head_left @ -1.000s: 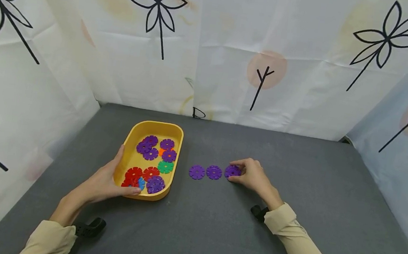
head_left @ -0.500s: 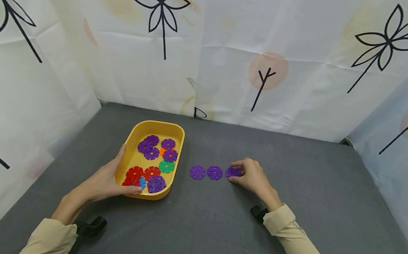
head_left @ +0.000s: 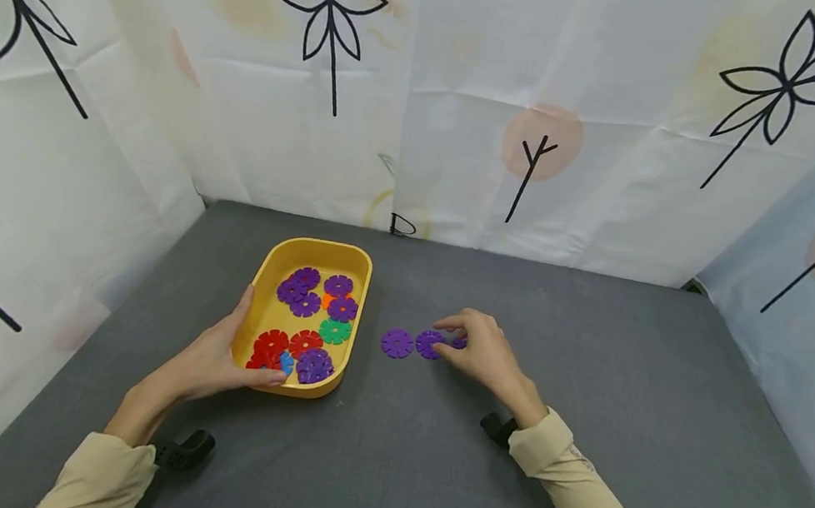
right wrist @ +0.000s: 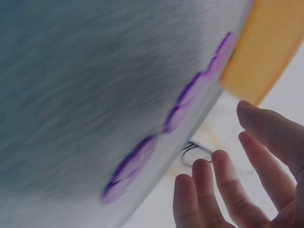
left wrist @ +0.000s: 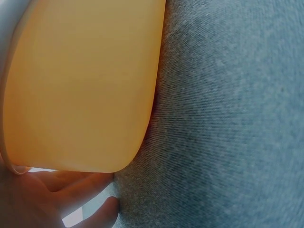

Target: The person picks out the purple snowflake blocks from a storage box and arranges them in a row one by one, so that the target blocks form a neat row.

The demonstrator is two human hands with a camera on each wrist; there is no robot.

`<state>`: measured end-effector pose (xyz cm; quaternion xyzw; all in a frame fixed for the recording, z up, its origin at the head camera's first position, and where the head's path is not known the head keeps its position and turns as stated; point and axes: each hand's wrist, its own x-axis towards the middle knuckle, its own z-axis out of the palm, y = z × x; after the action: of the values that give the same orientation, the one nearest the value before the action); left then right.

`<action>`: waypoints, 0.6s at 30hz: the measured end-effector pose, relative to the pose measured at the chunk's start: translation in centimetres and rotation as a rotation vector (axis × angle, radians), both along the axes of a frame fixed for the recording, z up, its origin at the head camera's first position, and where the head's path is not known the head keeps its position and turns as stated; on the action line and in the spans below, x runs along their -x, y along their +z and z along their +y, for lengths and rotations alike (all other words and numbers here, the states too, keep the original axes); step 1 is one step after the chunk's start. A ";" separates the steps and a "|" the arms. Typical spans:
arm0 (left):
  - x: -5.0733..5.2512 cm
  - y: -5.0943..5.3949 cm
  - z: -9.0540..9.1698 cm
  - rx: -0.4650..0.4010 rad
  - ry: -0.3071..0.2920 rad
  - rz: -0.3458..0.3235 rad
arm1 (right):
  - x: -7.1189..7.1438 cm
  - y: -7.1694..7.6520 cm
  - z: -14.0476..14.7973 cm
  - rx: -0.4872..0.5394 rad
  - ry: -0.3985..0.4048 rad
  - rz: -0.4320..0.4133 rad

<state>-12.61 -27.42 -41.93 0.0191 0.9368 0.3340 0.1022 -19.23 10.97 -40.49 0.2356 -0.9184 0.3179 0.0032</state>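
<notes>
My left hand (head_left: 210, 357) grips the near left corner of a yellow tray (head_left: 279, 319), thumb over the rim and fingers along the side. In the left wrist view the tray's wall (left wrist: 85, 85) fills much of the picture. Three purple flower-shaped discs lie in a row on the table: a left one (head_left: 397, 343), a middle one (head_left: 429, 344) and a right one (head_left: 459, 343) partly hidden by my right hand (head_left: 481, 352). That hand hovers over the row; the right wrist view shows its fingers (right wrist: 229, 183) spread, with nothing between them.
Inside the tray are more flower discs: several purple (head_left: 315, 367), some red (head_left: 271, 343), a green one (head_left: 335, 331), and bits of orange (head_left: 327, 301) and blue (head_left: 286, 362). The grey tabletop (head_left: 368, 467) meets white printed curtains (head_left: 448, 166) at the back and sides.
My right hand has let go of the right-hand purple disc and moved left, over the row. The discs stay in place. The left hand keeps its hold on the tray.
</notes>
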 end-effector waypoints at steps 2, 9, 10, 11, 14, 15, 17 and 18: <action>0.0 0.0 0.0 0.002 0.001 0.001 | -0.1 0.3 -0.9 0.020 0.030 0.011; -0.1 0.0 0.0 0.016 0.005 0.012 | -0.8 1.2 -4.6 0.073 0.168 0.009; -0.1 0.0 0.1 0.017 0.006 0.013 | -0.8 1.3 -5.1 0.073 0.184 -0.001; -0.1 0.0 0.1 0.015 0.006 0.014 | -0.9 1.3 -5.5 0.070 0.197 -0.011; -0.1 0.0 0.1 0.013 0.011 0.012 | -1.2 1.4 -6.8 0.051 0.234 -0.029; -0.1 0.0 0.1 0.012 0.013 0.011 | -1.3 1.4 -7.2 0.044 0.243 -0.035; -0.1 -0.1 0.1 0.006 0.016 0.011 | -1.4 1.3 -7.9 0.040 0.256 -0.037; -0.1 -0.1 0.1 0.004 0.019 0.011 | -1.5 1.3 -8.2 0.043 0.259 -0.038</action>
<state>-12.52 -27.31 -42.03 0.0121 0.9382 0.3329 0.0938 -17.77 2.73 -39.16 0.3460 -0.8732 0.3396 -0.0505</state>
